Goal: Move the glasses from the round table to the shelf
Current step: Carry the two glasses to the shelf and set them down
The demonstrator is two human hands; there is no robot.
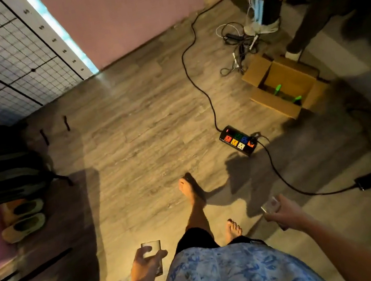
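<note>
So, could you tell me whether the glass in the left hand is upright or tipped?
Upright: the glass has its rim on top, with the left hand gripping its side. Whether it holds liquid, I cannot tell.

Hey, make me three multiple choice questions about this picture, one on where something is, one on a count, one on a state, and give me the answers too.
1. Where does the power strip lie? A on the floor; B on a table; C on a shelf.
2. How many glasses is the person carrying? A one; B two; C three.
3. What state is the cardboard box in? A taped shut; B crushed flat; C open, flaps spread.

Answers:
1 A, it lies flat on the wooden floor with its black cable trailing away.
2 B, the left grip holds the left glass and the right grip holds the right glass.
3 C, its flaps fold outward and green items show inside.
</note>
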